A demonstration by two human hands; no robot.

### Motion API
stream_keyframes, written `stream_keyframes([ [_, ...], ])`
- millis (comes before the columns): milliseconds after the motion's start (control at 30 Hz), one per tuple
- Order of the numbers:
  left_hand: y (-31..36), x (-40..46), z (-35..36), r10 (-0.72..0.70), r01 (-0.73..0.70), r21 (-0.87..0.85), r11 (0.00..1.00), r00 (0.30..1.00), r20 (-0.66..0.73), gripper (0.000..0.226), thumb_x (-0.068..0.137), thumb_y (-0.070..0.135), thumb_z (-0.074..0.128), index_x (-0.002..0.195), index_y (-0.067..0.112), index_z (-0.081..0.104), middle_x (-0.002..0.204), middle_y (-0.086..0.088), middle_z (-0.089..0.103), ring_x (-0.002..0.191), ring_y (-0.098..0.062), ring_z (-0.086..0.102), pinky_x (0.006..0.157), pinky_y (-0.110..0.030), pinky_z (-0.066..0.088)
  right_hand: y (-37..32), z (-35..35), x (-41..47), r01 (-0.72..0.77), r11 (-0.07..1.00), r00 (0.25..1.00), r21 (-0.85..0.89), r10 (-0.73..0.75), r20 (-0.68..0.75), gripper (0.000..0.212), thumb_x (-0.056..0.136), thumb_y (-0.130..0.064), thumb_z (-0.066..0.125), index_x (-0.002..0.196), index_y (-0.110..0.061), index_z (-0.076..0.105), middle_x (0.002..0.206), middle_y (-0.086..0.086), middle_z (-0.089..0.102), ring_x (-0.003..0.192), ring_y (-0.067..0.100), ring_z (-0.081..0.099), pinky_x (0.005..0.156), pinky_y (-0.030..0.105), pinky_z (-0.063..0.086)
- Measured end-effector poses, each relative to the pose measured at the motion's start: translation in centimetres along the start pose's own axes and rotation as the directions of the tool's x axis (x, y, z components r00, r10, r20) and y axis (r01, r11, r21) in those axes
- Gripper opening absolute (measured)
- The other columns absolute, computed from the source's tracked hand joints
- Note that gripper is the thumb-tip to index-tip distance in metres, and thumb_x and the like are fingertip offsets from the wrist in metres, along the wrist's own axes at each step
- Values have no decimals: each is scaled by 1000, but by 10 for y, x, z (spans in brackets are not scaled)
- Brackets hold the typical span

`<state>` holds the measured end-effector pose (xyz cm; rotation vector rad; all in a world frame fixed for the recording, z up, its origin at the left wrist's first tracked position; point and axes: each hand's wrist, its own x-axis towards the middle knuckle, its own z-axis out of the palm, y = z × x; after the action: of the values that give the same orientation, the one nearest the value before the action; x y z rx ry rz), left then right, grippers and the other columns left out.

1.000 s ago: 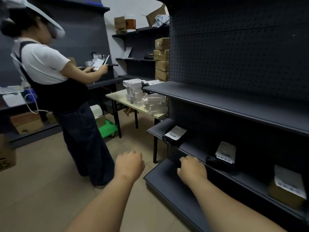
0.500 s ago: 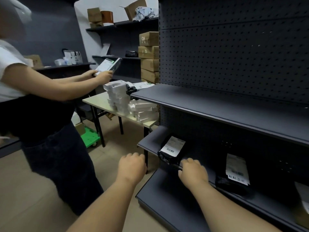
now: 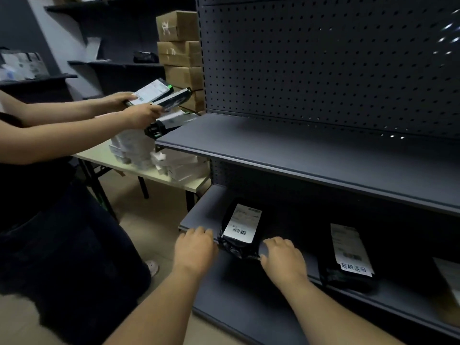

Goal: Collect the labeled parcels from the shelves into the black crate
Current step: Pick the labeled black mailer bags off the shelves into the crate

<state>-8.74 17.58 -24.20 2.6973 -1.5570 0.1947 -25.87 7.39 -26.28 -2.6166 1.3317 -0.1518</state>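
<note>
A black bag parcel [image 3: 239,229] with a white barcode label lies at the front left of the dark middle shelf [image 3: 199,212], its crinkled end over the shelf edge. My left hand [image 3: 195,247] sits just left of that end, fingers loosely curled on the shelf lip and holding nothing. On the other side, my right hand [image 3: 283,257] has its fingertips at the bag's near right corner. A second black labeled parcel [image 3: 348,260] lies further right, and a third parcel [image 3: 450,277] shows at the right edge. The black crate is not in view.
Another person [image 3: 49,195] stands close on my left, holding flat boxes [image 3: 154,94] over a small table [image 3: 179,181] stacked with white boxes. Brown cartons [image 3: 180,56] are piled behind it. The upper shelf [image 3: 298,150] overhangs the parcels, and a bottom shelf [image 3: 249,307] lies below my arms.
My view has moved closer and lower toward the middle shelf. Both hands went forward to flank the left black parcel. The other person's arms reached further right toward the shelf end.
</note>
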Motion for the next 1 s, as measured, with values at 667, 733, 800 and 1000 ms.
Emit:
stream_keyframes([
  [667,-17,138,117,177,-141,-271,952,978,113,29,93,39,45,102,14,56,107,-4,60,100,-23,57,76,-34,45,-20,88,104,-449,852,887,268,461,23,44,93,-30,49,136,-19,48,134,2,53,121,22,46,91,31,44],
  [733,-14,148,131,111,-33,-392,919,978,176,30,91,37,50,101,9,56,107,-10,60,101,-28,57,76,-36,45,-16,96,115,-487,816,866,312,497,53,45,93,-30,49,136,-18,47,134,5,53,121,24,48,90,31,45],
  [800,-11,156,144,57,73,-493,867,968,243,33,91,33,53,106,4,55,110,-15,60,103,-32,56,76,-35,44,-13,104,126,-531,765,841,365,530,113,48,93,-32,50,138,-16,45,134,8,53,120,26,50,92,33,47],
  [1000,-7,170,167,-31,340,-686,643,907,421,37,93,30,54,118,3,57,106,-14,65,91,-29,58,70,-25,35,-9,129,145,-659,546,737,518,607,298,50,94,-31,51,138,-9,45,133,11,56,119,29,53,82,24,41],
])
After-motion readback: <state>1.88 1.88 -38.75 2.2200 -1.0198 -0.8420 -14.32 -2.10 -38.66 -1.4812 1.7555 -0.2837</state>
